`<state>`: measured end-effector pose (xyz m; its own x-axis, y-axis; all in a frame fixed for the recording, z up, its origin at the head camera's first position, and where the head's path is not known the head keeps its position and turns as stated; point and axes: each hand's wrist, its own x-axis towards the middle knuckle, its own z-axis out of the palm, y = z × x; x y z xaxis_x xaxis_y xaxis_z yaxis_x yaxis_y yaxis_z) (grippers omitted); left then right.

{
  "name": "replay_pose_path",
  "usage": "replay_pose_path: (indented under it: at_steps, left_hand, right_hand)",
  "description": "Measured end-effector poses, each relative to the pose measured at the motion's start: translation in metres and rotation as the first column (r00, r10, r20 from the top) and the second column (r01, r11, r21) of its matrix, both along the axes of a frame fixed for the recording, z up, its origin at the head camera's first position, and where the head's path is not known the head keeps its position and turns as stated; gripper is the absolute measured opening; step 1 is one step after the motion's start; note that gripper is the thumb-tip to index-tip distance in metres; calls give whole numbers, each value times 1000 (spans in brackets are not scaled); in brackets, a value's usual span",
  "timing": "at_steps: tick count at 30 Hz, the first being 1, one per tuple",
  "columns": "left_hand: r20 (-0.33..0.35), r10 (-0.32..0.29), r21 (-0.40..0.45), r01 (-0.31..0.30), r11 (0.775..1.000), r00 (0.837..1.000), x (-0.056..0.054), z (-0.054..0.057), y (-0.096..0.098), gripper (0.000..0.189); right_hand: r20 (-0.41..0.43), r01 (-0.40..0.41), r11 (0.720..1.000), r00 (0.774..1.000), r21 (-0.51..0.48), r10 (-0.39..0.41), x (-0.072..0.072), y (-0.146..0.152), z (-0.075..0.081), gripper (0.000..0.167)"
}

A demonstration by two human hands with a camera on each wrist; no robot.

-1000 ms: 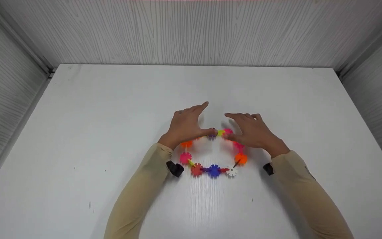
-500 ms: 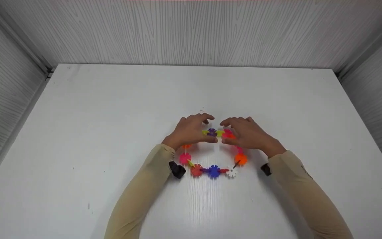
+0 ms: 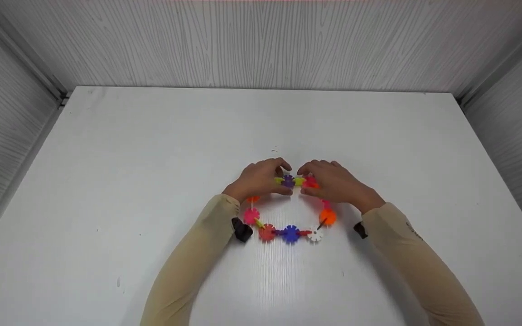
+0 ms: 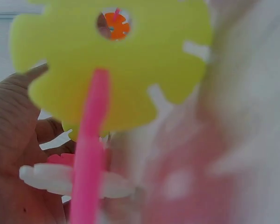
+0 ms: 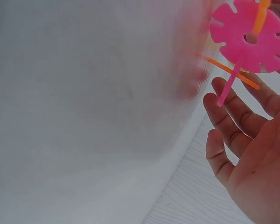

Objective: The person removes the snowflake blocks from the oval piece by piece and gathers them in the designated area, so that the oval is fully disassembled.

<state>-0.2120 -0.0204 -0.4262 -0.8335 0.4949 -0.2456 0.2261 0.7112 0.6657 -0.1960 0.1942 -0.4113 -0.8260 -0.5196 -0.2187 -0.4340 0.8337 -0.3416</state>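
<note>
A ring of notched plastic discs (image 3: 291, 234) in many colours, slotted into one another, lies on the white table. My left hand (image 3: 261, 177) reaches over its far left part, thumb on the near side and bent fingers on the far side of a purple disc (image 3: 288, 181). Likewise, my right hand (image 3: 333, 181) arches over the far right part, around a pink disc (image 3: 309, 182). In the right wrist view, its loosely bent fingers show beside a pink disc (image 5: 247, 37). A yellow disc (image 4: 130, 93) fills much of the left wrist view. Firm contact by either hand is not visible.
The white table (image 3: 152, 136) extends around the ring on every side. A grey wood-grain panel (image 3: 261, 45) rises behind its far edge, with more panels at left and right. Black wrist devices (image 3: 242, 230) sit under both sleeves.
Both hands have come nearer each other and lower over the far side of the ring. Their spread fingers and thumbs have drawn in around its discs. The ring stays nearly in place.
</note>
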Motion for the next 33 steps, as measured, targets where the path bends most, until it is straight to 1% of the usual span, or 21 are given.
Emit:
replay_pose_path:
  at_steps: [5,12,18,24,28,33]
  left_hand:
    - [19,-5,-5,5,1000,1000,-5,0,0,51]
    - [8,-17,-7,17,1000,1000,-8,-2,0,44]
    - [5,-22,0,22,1000,1000,-8,-2,0,38]
    - [10,-20,7,20,1000,1000,-8,-2,0,39]
    - [13,-23,4,23,1000,1000,-7,-3,0,40]
    - [-4,-28,-12,27,1000,1000,-6,-5,0,37]
  right_hand:
    - [-10,-12,1000,1000,8,12,-1,-3,1,46]
    - [-3,-9,1000,1000,4,9,-3,-2,1,40]
    - [-7,-6,1000,1000,-16,6,-3,-1,1,32]
    - [-4,-5,999,1000,-39,5,-3,-1,0,27]
    - [9,9,998,1000,-55,-9,-2,-2,-1,25]
    - [8,13,998,1000,-64,-13,-3,-2,-4,21]
